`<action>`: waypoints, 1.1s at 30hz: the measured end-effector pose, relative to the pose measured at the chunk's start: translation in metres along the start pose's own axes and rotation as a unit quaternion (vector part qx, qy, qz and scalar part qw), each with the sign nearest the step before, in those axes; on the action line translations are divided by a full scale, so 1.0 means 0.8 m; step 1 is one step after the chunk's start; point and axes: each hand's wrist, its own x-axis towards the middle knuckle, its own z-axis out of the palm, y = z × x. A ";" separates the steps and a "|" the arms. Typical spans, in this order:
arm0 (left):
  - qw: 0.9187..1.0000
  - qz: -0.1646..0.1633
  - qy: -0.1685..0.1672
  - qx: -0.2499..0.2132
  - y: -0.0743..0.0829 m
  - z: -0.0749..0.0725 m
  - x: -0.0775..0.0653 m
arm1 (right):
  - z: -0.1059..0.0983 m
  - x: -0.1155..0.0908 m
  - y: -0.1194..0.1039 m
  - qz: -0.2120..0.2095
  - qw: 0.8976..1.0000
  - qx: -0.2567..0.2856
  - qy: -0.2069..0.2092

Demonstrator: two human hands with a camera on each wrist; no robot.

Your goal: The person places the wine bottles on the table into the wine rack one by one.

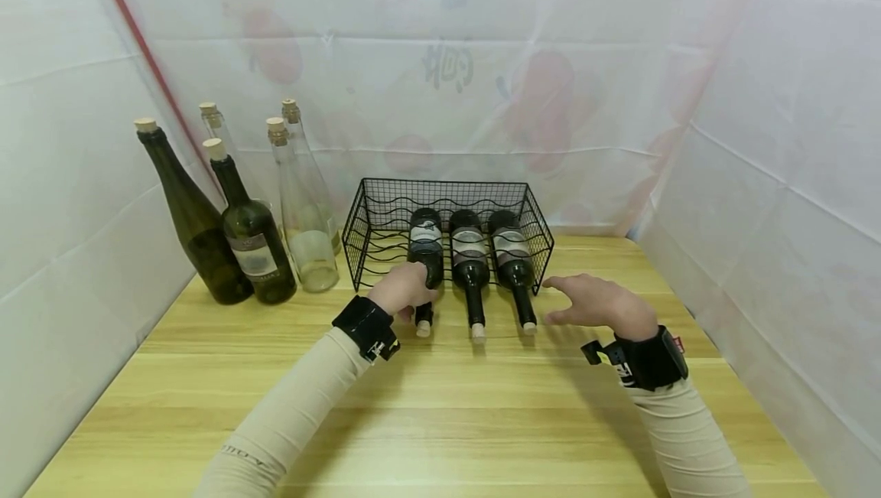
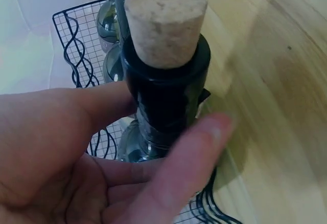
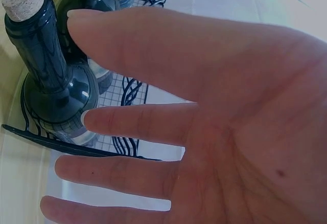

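Observation:
Three dark wine bottles with corks lie side by side in a black wire rack (image 1: 352, 242), necks pointing toward me. My left hand (image 1: 401, 289) is at the neck of the left bottle (image 1: 426, 253). In the left wrist view, the thumb and a blurred, extended finger stand on either side of that neck, just below the cork (image 2: 166, 27); a firm grip does not show. My right hand (image 1: 600, 303) is spread beside the right bottle (image 1: 512, 253), holding nothing. Between these two lies the middle bottle (image 1: 469, 257).
Left of the rack, two dark green corked bottles stand upright, one plain (image 1: 199, 230) and one labelled (image 1: 255, 245). Several clear corked bottles, among them a front one (image 1: 306, 230), stand by them. White cloth (image 1: 447, 115) hangs around the wooden table (image 1: 440, 421).

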 end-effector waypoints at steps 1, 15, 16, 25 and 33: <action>1.000 -0.002 0.000 0.008 0.002 0.000 0.000 | 0.000 0.000 0.000 0.001 1.000 0.000 0.000; 1.000 -0.027 -0.011 -0.012 0.010 -0.005 -0.004 | 0.002 0.000 -0.001 -0.001 1.000 0.003 0.002; 1.000 -0.026 -0.011 -0.013 0.009 -0.006 -0.004 | 0.002 0.000 -0.001 -0.001 1.000 0.002 0.002; 0.999 -0.026 -0.034 0.005 0.010 -0.007 -0.002 | 0.003 0.000 0.000 0.002 1.000 0.000 0.002; 0.999 -0.029 -0.035 0.023 0.007 -0.009 -0.001 | 0.002 0.001 0.000 0.004 1.000 -0.002 -0.001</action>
